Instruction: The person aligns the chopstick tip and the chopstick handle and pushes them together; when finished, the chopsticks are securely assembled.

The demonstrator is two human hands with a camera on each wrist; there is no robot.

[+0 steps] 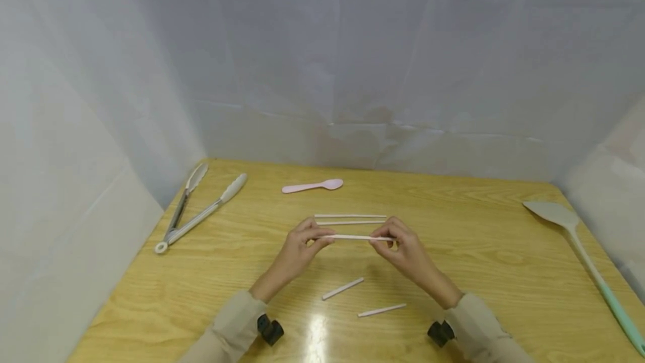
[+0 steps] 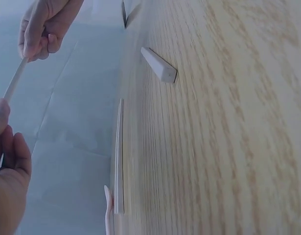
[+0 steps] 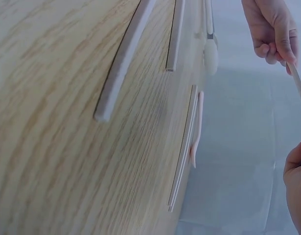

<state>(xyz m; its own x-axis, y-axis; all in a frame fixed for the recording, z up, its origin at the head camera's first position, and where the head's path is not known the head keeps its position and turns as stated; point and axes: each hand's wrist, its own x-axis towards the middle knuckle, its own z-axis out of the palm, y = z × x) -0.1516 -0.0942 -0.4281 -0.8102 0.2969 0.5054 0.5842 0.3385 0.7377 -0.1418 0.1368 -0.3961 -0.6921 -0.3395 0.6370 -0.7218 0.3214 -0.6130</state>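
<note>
Holds a pale stick (image 1: 351, 237) nearly level from side to side, raised clear of the wooden table (image 1: 478, 223). Pinches its left end between the thumb and fingers of the left hand (image 1: 300, 244). Pinches the right end in like manner with the right hand (image 1: 403, 245), leaving a bare stretch between. Wears beige sleeves (image 1: 234, 321), with a small black device (image 1: 270, 329) by each cuff.

Shows two long sticks (image 1: 350, 216) lying on the table just beyond the hands, nearly parallel and close together. Shows two shorter sticks (image 1: 342, 288) on the near side, between the forearms, apart from each other and both slanting up to the right.

Includes a pink spoon (image 1: 312, 186) farther back, bowl to the right. Includes metal tongs (image 1: 196, 219) far to the left, spread in a V with the joined end toward the near side. Includes a spatula (image 1: 593, 266) along the right side, blade at the back, green handle toward the front. Ends behind the table in a creased white sheet (image 1: 322, 71).
</note>
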